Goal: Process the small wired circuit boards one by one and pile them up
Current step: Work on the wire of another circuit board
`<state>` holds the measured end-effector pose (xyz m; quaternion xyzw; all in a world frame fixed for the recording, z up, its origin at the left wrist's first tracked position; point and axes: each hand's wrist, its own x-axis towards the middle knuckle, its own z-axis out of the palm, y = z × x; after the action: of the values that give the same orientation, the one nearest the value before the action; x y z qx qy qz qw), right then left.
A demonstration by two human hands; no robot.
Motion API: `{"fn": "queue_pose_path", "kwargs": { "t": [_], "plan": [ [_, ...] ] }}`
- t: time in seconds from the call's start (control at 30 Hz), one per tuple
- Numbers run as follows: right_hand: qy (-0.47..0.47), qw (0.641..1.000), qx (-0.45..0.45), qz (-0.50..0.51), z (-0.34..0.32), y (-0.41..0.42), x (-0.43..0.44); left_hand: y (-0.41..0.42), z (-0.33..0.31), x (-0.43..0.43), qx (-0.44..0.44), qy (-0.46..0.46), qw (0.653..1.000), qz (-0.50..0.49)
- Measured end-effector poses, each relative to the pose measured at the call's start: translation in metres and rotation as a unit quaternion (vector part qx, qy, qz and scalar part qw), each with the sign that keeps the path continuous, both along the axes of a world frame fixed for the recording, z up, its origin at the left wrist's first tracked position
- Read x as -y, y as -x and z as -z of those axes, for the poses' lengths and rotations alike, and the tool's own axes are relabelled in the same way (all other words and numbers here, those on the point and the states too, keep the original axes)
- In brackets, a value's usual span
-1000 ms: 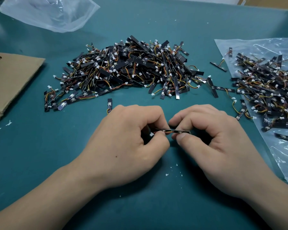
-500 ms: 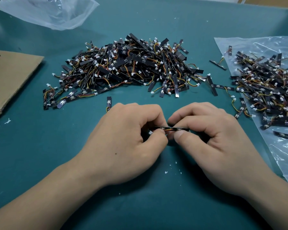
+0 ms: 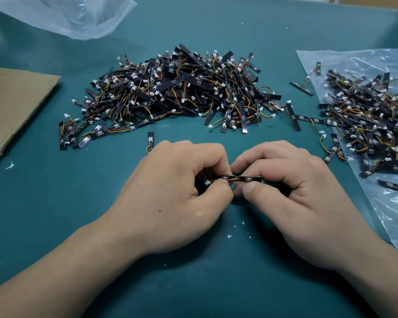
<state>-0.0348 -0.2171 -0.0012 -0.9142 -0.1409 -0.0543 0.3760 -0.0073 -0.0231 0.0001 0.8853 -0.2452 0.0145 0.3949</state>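
Sprawling behind the work, the big pile (image 3: 182, 92) lies well apart. Just nearer than the pile, left hand (image 3: 175, 198) and right hand (image 3: 292, 198) each pinch one end of a board strip (image 3: 248, 179); overbending could snap it or tear its thin wires (image 3: 233, 180).

The table (image 3: 55, 214) has a teal covering, matt and smooth, flecked with white crumbs (image 3: 229, 236). The held board (image 3: 239, 179) is black with a slight sheen and small bright metal spots. The middle pile (image 3: 182, 92) is made of the same boards, with smooth plastic-coated wires (image 3: 115, 130) and white plastic plugs (image 3: 66, 115). The sheet (image 3: 391, 214) on the right and the bag (image 3: 74, 17) at the back are clear, glossy, wrinkled plastic. The cardboard (image 3: 16, 106) is brown and matt.
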Motion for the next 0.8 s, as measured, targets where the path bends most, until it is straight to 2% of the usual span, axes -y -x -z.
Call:
{"fn": "queue_pose_path", "kwargs": {
  "t": [0.8],
  "plan": [
    [0.012,1.0,0.01,0.01,0.0017,-0.0004,-0.0012,-0.0007,-0.0002,-0.0007,0.003,-0.005,1.0,-0.001]
  ]
}}
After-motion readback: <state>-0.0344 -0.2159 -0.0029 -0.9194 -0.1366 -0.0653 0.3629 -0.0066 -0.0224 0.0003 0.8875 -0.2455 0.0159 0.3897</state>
